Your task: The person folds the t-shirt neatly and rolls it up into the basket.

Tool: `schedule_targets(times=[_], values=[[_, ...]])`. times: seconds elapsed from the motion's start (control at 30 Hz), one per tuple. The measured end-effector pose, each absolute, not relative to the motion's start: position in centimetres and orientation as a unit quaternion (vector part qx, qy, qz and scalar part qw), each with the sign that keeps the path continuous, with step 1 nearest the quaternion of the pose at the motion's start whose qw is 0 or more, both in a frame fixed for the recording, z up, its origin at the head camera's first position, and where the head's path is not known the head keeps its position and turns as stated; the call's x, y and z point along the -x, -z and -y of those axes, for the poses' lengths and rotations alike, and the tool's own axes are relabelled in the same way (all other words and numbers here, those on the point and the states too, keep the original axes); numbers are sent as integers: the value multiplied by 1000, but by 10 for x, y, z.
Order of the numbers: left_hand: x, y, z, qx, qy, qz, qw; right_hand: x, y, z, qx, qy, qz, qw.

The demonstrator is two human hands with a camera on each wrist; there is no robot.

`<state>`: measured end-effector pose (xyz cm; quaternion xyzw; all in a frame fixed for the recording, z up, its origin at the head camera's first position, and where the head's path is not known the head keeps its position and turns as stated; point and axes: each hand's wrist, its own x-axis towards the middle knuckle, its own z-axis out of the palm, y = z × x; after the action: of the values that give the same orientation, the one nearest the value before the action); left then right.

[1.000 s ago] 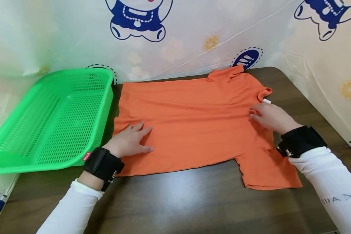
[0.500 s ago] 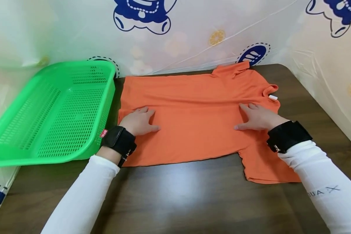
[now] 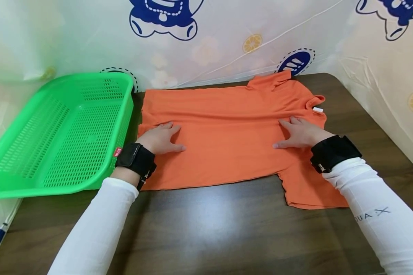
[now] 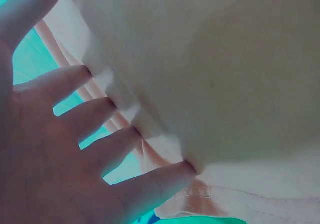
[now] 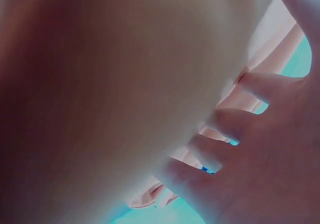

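Note:
An orange short-sleeved shirt (image 3: 227, 149) lies sideways on the table, its hem at the left and its neck, with a white label (image 3: 317, 110), at the right. One sleeve (image 3: 311, 189) spreads toward the front right. My left hand (image 3: 161, 139) rests its fingertips on the cloth close to the hem, thumb apart. Near the neck end, my right hand (image 3: 301, 133) touches the shirt with spread fingers. Both wrist views show the fingertips of the left hand (image 4: 55, 144) and right hand (image 5: 270, 144) against the cloth, gaps between the fingers.
A green perforated plastic basket (image 3: 125, 114) stands left of the shirt, close to my left wrist. Bare dark wooden table (image 3: 206, 229) stretches in front. A patterned plastic sheet (image 3: 220, 34) hangs along the back and right.
Both hands moved away from me over the cloth. The left went slightly right; the right shifted left from the neck edge and spread its fingers. Within the last half second, little changed.

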<state>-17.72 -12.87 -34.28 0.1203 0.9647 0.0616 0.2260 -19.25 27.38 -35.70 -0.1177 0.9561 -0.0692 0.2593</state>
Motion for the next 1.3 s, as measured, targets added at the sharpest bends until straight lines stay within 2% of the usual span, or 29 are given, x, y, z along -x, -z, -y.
schedule_targets(times=[0.43,0.63,0.8,1.03,1.17,1.3], values=[[176,347,131,-126,-60,-966,219,191,354,-270,120,72,-957,254],[159,346,126,-142,-58,-974,164,181,353,-274,144,91,-964,204],[133,344,123,-176,-19,-981,85,154,346,-279,205,78,-968,122],[80,345,135,-201,3,-979,38,98,343,-281,306,60,-949,39],[52,344,144,-235,-2,-972,13,60,343,-287,371,63,-925,46],[32,343,154,-249,-7,-968,10,35,346,-292,412,51,-907,70]])
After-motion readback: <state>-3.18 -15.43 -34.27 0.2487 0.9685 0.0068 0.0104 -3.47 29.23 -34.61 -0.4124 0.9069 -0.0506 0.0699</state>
